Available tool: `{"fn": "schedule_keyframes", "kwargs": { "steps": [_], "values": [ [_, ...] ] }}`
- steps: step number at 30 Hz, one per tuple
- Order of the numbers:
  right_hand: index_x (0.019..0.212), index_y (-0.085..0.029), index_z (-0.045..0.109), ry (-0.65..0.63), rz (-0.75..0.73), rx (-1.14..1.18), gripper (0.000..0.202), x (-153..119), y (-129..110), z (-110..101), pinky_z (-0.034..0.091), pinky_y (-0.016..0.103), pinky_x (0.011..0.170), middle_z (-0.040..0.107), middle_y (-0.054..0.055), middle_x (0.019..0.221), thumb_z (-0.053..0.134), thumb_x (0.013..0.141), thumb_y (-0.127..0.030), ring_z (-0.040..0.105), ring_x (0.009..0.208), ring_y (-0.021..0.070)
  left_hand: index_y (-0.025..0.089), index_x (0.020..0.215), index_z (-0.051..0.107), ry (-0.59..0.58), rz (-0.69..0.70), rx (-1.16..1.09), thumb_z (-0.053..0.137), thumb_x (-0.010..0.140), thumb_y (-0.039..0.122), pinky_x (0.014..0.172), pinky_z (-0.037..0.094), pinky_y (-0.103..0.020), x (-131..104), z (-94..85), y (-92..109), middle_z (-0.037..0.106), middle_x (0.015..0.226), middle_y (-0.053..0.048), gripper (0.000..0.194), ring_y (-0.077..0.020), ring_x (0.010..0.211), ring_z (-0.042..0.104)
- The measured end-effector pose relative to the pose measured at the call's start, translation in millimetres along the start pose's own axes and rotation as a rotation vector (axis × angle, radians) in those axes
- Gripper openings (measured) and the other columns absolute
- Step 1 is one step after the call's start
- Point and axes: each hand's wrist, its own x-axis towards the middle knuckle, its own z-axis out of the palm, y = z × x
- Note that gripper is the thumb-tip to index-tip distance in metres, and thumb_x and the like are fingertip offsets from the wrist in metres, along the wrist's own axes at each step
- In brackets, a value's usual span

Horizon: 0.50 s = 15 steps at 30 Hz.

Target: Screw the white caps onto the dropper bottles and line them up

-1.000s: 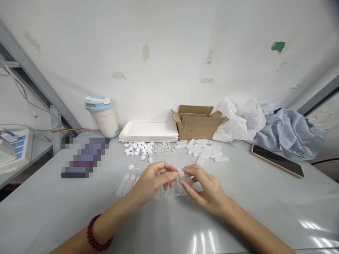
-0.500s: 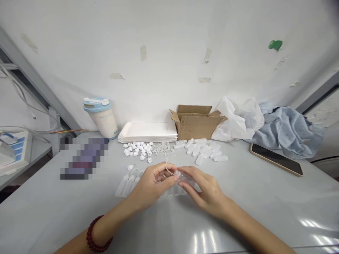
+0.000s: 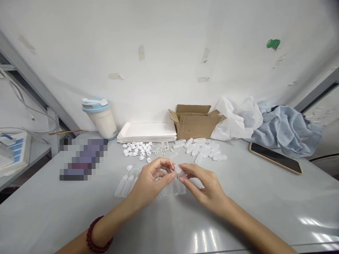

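Between our fingertips sits one small translucent bottle (image 3: 180,172). Our right hand (image 3: 208,180) grips its body; our left hand (image 3: 155,179) closes its fingertips near the neck, beside a thin curved cord (image 3: 171,162). Whether those fingers hold the cord, we cannot tell. We judge slippage the chief risk: the plastic looks smooth, and uneven fingertip pressure could roll the bottle or tug the cord free. We find the bottle right of the left thumb, left of the right palm. Partly hidden by our left hand, we note a bottle row (image 3: 129,186); beyond both hands, white caps (image 3: 142,154), loose cords (image 3: 160,149) and scattered bottles (image 3: 195,151), then a cardboard box (image 3: 194,128).
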Motion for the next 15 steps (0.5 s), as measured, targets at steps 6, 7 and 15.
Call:
{"fn": "schedule_keyframes", "kwargs": {
  "steps": [6,7,15],
  "values": [
    [0.103,-0.017,0.06,-0.006,0.235,0.102,0.019,1.3,-3.2,0.9,0.056,0.022,0.058,0.07,0.006,0.09,0.061,0.085,-0.021,0.068,0.07,0.0129,0.019,0.091,0.055,0.169,0.075,0.208,0.055,0.083,0.025,0.069,0.049,-0.029,-0.7,1.5,-0.7,0.059,0.089,-0.003,0.01,-0.0167,0.08,0.057],
    [0.102,-0.017,0.06,-0.009,0.285,0.127,0.018,1.7,-3.7,0.8,0.055,0.021,0.053,0.07,0.006,0.09,0.062,0.085,-0.023,0.068,0.07,0.0133,0.02,0.092,0.054,0.178,0.141,0.277,0.055,0.083,0.024,0.069,0.048,-0.03,-1.9,1.8,-0.9,0.059,0.09,-0.004,0.01,-0.0171,0.08,0.056],
    [0.092,-0.018,0.058,0.009,0.558,0.451,0.021,7.4,-6.8,-2.2,0.057,0.029,0.067,0.069,0.004,0.077,0.067,0.08,-0.033,0.069,0.074,0.0168,0.02,0.117,0.044,0.045,0.551,0.692,0.065,0.079,0.024,0.091,0.041,-0.042,-8.2,7.9,-7.6,0.054,0.109,-0.01,0.044,-0.0263,0.105,0.047]
  ]
}}
